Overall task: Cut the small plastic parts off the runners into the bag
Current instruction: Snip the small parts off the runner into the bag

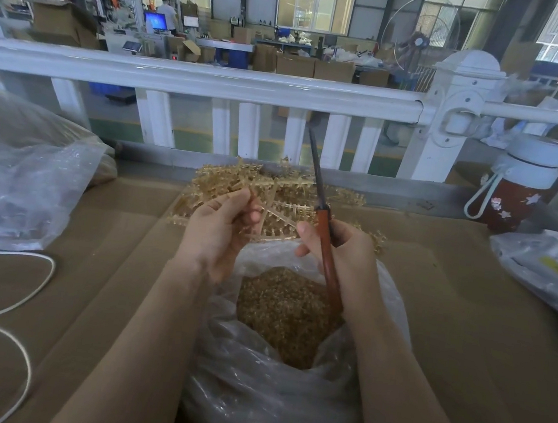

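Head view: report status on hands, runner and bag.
Left hand pinches amber plastic runner over clear plastic bag. Right hand grips red-handled cutting tool, blade up. Nothing in the way.

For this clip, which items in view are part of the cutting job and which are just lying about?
In use:
- left hand pinching a runner
- right hand gripping the cutting tool
- runner pile
- open bag of cut parts

Lying about:
- water bottle
- white cord
- clear bag at left
- plastic packet at right
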The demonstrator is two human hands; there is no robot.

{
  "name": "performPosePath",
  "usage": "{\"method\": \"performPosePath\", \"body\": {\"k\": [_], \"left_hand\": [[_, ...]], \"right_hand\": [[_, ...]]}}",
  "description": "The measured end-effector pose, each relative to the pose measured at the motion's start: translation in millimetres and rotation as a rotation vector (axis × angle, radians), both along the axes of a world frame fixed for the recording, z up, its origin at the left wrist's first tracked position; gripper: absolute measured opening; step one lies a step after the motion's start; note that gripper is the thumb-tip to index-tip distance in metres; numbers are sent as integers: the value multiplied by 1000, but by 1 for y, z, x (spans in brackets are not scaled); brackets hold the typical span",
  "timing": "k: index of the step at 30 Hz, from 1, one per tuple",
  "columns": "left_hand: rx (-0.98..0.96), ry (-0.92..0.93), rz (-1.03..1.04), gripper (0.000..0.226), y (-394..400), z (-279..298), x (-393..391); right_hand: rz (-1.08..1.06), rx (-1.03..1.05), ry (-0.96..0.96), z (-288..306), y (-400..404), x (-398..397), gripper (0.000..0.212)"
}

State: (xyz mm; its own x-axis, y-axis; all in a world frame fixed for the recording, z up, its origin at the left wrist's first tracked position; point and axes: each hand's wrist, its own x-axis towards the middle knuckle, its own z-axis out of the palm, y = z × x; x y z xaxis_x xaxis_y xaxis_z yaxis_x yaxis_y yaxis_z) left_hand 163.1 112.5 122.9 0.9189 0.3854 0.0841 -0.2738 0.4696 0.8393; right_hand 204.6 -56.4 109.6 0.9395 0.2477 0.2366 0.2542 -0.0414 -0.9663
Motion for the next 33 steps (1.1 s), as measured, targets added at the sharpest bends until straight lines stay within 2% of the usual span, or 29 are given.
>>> {"method": "performPosePath", "body": {"k": [5, 10, 13, 16, 18, 22, 24, 27, 31, 33], "left_hand": [[43, 6, -26, 26, -4, 2, 0], [11, 18, -49, 16, -5, 0, 0], [11, 47, -129, 42, -2, -1, 0], [86, 106, -211, 65, -3, -1, -3], [133, 160, -263, 80, -4, -1, -3], [308, 280, -331, 58, -10, -2, -4], [356, 300, -348, 58, -12, -4, -4], [384, 236, -296, 63, -14, -5, -3], [409, 144, -236, 26, -15, -4, -3], [419, 135, -216, 21, -14, -5, -2]], "right_hand": [[46, -34, 26, 1, 2, 3, 11], [61, -35, 52, -2, 4, 3, 15], [94, 100, 65, -3, -1, 4, 18], [119, 220, 72, -4, -5, 5, 5], [108, 254, 70, -6, -5, 6, 6], [104, 280, 19, -8, -4, 6, 8], [95, 283, 0, -9, -5, 6, 9], [96, 270, -11, -10, -5, 8, 7], [59, 179, -26, -12, 0, 9, 8], [48, 135, -52, -12, 2, 9, 9]]}}
